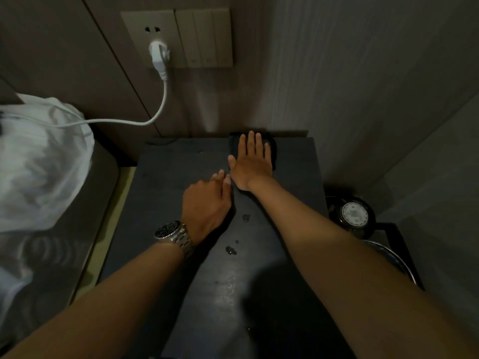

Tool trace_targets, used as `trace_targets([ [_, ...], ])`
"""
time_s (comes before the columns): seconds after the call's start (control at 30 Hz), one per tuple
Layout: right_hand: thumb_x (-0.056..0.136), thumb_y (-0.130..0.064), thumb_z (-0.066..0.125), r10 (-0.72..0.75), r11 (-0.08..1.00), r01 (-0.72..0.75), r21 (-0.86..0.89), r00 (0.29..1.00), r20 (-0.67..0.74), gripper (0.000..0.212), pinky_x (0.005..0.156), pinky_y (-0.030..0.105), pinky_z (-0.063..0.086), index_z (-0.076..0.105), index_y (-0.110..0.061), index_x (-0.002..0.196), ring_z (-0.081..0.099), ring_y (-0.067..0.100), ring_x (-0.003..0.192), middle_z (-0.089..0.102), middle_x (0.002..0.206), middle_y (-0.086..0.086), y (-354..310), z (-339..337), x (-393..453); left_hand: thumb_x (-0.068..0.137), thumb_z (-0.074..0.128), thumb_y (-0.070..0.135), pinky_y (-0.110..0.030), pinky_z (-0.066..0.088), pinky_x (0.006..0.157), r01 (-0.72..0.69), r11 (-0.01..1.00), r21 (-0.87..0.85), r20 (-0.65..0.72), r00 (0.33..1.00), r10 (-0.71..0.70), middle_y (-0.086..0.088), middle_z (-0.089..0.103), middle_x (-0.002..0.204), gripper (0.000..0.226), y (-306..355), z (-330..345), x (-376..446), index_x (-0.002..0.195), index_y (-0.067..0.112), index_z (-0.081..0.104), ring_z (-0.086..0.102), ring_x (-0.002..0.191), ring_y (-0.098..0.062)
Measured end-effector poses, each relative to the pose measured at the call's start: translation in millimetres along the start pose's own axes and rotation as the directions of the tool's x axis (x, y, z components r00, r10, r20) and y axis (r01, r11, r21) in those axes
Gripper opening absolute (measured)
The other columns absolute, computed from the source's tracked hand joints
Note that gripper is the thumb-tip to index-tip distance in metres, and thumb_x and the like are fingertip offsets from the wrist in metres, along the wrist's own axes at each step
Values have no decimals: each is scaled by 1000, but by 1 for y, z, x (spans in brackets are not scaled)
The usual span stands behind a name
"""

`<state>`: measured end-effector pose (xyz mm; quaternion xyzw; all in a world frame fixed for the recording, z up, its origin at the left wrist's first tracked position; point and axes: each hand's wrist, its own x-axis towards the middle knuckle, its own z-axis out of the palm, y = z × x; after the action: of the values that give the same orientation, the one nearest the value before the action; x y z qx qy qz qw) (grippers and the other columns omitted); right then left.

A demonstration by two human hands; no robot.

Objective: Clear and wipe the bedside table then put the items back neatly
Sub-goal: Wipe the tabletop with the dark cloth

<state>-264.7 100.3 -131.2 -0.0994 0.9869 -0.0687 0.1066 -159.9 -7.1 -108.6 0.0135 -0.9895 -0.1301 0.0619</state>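
The bedside table (171, 177) has a dark, bare top with a few wet drops (230, 250) near its middle. My right hand (251, 161) lies flat with straight fingers on a dark cloth (274, 154) at the table's far edge, close to the wall. My left hand (207, 200) rests on the tabletop just left of my right wrist, its fingers loosely bent and holding nothing. A metal watch (173, 235) sits on my left wrist.
A white cable (160, 99) runs from a wall socket (158, 53) to the bed at left, where a white pillow (39, 164) lies. Right of the table, lower down, stand a dark round object with a pale patterned top (354, 213) and a metal bowl rim (396, 257).
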Motion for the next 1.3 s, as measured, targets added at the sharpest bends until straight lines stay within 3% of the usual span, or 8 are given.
trace_targets([
  [0.13,105,-47,8,-26,1000,27,-6,999,18,67,122,46,-11,-16,-9,155,-22,28,149,-22,162,13,-24,2,5,105,31,33,-36,51,62,-12,994,-110,-12,1000,11,-10,73,103,42,-11,-10,-7,127,15,62,67,74,-25],
  [0.23,105,-46,8,-49,999,49,-5,999,19,67,121,46,-12,-15,-8,155,-21,29,150,-21,162,14,-43,5,7,105,36,30,-35,51,68,38,996,-82,-61,997,-43,-11,70,120,39,-25,-16,-19,124,10,65,70,84,-28],
  [0.47,105,-46,10,-105,994,106,-9,994,22,68,121,47,-12,-15,-7,155,-21,30,150,-21,162,14,-100,12,13,105,37,28,-32,45,68,175,983,-50,-62,982,-178,-12,66,126,36,-59,-36,-37,117,8,64,68,89,-30],
  [0.67,105,-46,9,-149,989,149,-18,988,33,68,121,48,-10,-15,-7,155,-20,30,150,-21,163,14,-140,17,20,104,32,33,-28,38,58,191,982,2,-83,978,-190,-8,70,106,37,-93,-41,-47,108,14,63,65,72,-23],
  [0.8,105,-46,11,-164,986,165,-19,986,32,69,121,48,-10,-14,-7,155,-20,30,150,-20,163,14,-164,20,25,104,30,34,-30,45,58,189,982,-2,-79,979,-188,-4,69,101,36,-104,-41,-53,111,18,61,64,70,-19],
  [1.03,105,-46,12,-194,981,195,-20,980,48,68,121,47,-11,-13,-8,156,-19,30,150,-20,163,14,-199,22,30,104,31,32,-27,34,53,195,979,-54,-105,974,-200,-1,66,87,32,-125,-52,-57,104,20,61,56,60,-15],
  [1.23,105,-45,11,-199,980,200,-15,979,50,68,121,48,-11,-14,-8,155,-20,31,150,-20,163,15,-213,25,33,106,27,31,-29,45,72,230,968,-105,-92,967,-239,-11,67,115,41,-152,-50,-62,97,13,64,65,92,-21],
  [1.3,105,-45,12,-201,979,202,-17,978,55,68,121,48,-11,-14,-8,155,-20,31,150,-21,162,15,-214,25,32,107,28,31,-28,43,71,222,961,-167,-78,968,-237,-15,67,115,42,-155,-50,-64,95,12,63,65,89,-23],
])
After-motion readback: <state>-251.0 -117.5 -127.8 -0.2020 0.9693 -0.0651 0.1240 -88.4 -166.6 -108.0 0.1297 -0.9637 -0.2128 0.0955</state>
